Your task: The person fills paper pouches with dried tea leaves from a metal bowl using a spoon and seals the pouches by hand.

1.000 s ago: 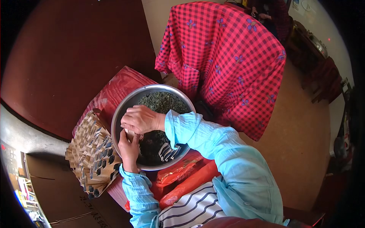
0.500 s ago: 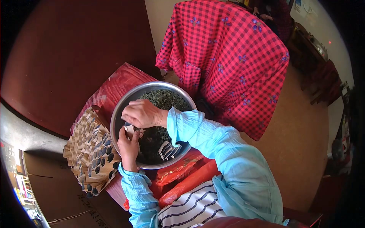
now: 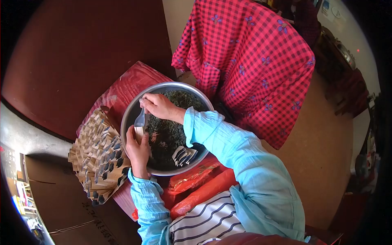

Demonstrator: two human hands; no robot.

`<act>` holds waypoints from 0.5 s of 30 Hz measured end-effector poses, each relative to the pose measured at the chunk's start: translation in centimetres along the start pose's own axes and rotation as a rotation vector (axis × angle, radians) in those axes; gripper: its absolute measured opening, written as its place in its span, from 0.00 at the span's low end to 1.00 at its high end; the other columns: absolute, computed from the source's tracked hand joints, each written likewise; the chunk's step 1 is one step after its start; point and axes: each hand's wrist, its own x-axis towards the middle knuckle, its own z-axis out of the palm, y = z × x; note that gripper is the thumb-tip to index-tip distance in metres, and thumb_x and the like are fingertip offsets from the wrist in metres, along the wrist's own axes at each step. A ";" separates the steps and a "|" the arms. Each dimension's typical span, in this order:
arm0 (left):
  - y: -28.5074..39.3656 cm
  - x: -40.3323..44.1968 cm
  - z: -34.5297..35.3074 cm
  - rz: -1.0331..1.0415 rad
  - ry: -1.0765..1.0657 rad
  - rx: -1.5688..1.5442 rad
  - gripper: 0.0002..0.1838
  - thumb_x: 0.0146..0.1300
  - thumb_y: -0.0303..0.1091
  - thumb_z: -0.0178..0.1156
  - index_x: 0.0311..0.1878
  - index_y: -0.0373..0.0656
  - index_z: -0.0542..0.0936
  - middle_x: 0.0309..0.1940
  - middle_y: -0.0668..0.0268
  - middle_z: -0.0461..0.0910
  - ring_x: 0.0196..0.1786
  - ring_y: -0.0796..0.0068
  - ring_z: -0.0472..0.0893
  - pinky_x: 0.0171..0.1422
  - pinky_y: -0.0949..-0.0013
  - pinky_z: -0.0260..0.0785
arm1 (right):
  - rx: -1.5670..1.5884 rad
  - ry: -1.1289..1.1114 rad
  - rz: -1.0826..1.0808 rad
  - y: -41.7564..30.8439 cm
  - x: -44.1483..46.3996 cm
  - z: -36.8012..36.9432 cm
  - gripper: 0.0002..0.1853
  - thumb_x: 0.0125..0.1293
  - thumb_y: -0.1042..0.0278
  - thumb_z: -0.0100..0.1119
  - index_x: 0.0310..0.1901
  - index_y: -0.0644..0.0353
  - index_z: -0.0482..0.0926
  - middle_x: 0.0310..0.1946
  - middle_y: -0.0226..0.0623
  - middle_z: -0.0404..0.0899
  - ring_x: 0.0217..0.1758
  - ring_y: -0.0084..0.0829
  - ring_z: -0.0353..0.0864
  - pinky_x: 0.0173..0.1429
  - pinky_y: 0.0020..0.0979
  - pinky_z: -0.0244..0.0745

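A metal bowl point(image 3: 209, 107) holds dark green dried leaves point(image 3: 185, 99). My left hand point(image 3: 138, 150) is closed around a small pale packet point(image 3: 139, 132), upright at the bowl's left side. Above it, my right hand point(image 3: 157, 106) pinches a translucent spoon point(image 3: 141, 119), whose bowl points down at the packet's top. Whether the spoon holds anything is too small to tell. Several pale packets with dark markings point(image 3: 184, 156) lie in the bowl's lower right part.
A large stack of folded paper packets point(image 3: 98, 151) stands left of the bowl on a red wooden surface point(image 3: 134, 77). Red plastic bags point(image 3: 204, 192) lie below the bowl. Red checked cloth point(image 3: 253, 69) hangs behind it. Part of another person point(image 3: 304, 16) shows at the upper right.
My right hand has lifted away from my left hand, and the spoon is now visible between them. The whole view has shifted slightly.
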 end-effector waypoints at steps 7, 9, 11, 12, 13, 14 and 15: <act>0.7 0.0 -0.3 -0.126 -0.102 -0.065 0.30 0.60 0.26 0.67 0.65 0.35 0.70 0.47 0.59 0.80 0.46 0.73 0.79 0.53 0.71 0.71 | 0.058 -0.183 -0.034 -1.7 -0.7 -0.1 0.14 0.73 0.59 0.52 0.37 0.60 0.79 0.24 0.35 0.83 0.29 0.34 0.85 0.36 0.36 0.77; -0.8 0.3 0.4 -0.065 -0.066 -0.093 0.30 0.59 0.26 0.67 0.65 0.34 0.71 0.45 0.60 0.80 0.45 0.74 0.78 0.51 0.72 0.71 | 0.004 -0.182 -0.070 -2.7 -0.9 -0.4 0.13 0.72 0.58 0.53 0.37 0.59 0.79 0.24 0.38 0.83 0.30 0.40 0.85 0.36 0.39 0.77; -1.5 0.3 0.2 -0.010 -0.091 -0.017 0.30 0.59 0.26 0.68 0.64 0.33 0.70 0.43 0.60 0.81 0.43 0.75 0.78 0.50 0.71 0.72 | -0.044 -0.132 -0.113 -3.2 -0.9 -0.5 0.13 0.72 0.58 0.53 0.37 0.59 0.79 0.25 0.40 0.82 0.31 0.43 0.85 0.37 0.41 0.77; -1.2 0.3 0.1 -0.056 -0.124 -0.083 0.29 0.60 0.26 0.67 0.64 0.33 0.71 0.43 0.61 0.81 0.43 0.75 0.78 0.49 0.71 0.72 | -0.088 -0.081 -0.152 -3.1 -1.1 -0.3 0.13 0.72 0.58 0.53 0.37 0.58 0.78 0.25 0.42 0.82 0.32 0.46 0.84 0.37 0.42 0.77; -0.5 0.3 -0.1 -0.116 -0.152 -0.139 0.27 0.60 0.26 0.67 0.63 0.33 0.72 0.43 0.63 0.81 0.42 0.76 0.78 0.49 0.71 0.72 | -0.160 -0.017 -0.193 -2.5 -0.9 -0.3 0.12 0.71 0.57 0.54 0.36 0.57 0.77 0.27 0.45 0.81 0.34 0.51 0.82 0.38 0.46 0.77; 0.8 0.0 0.0 -0.241 -0.117 -0.270 0.24 0.62 0.26 0.66 0.61 0.35 0.73 0.41 0.66 0.81 0.41 0.79 0.78 0.46 0.73 0.72 | -0.191 0.073 -0.274 -1.6 -0.6 -0.1 0.12 0.69 0.57 0.55 0.36 0.56 0.77 0.29 0.47 0.80 0.36 0.53 0.81 0.38 0.47 0.76; -2.1 0.3 0.8 -0.109 -0.113 -0.274 0.29 0.64 0.25 0.64 0.67 0.34 0.67 0.42 0.60 0.83 0.42 0.75 0.81 0.46 0.72 0.75 | -0.187 0.101 -0.275 -1.4 -0.3 -0.6 0.11 0.69 0.58 0.56 0.36 0.57 0.76 0.30 0.49 0.79 0.37 0.54 0.81 0.39 0.47 0.76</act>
